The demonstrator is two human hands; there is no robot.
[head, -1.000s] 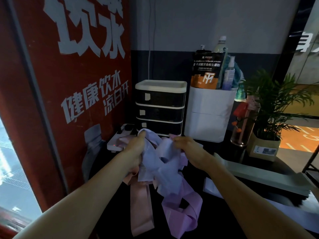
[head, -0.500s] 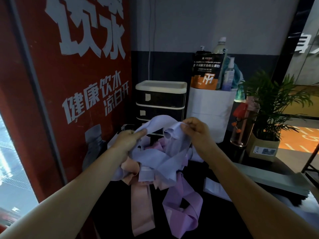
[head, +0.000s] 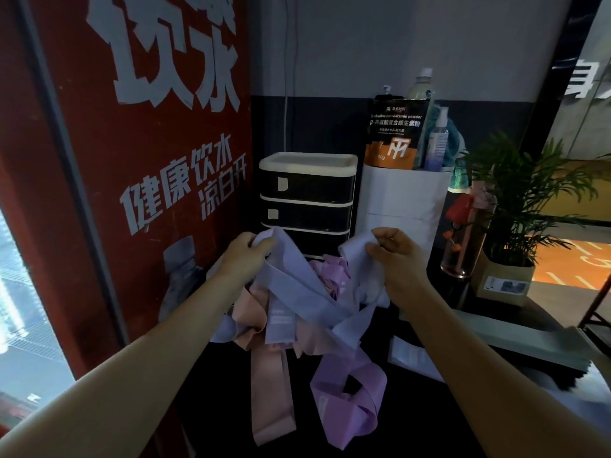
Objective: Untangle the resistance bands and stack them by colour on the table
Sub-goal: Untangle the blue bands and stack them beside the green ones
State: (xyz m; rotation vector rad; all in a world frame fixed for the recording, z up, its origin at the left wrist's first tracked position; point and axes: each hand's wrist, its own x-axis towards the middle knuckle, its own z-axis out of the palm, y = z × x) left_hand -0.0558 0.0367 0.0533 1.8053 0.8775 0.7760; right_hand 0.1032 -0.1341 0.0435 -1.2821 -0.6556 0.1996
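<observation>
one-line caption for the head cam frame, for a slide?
Left hand and right hand each grip a pale lilac band, lifting a tangle with pink and purple bands.

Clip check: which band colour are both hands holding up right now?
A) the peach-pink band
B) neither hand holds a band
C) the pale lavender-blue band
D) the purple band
C: the left hand and right hand each pinch an end of the pale lavender-blue band, while the peach-pink band and purple band hang below.
</observation>
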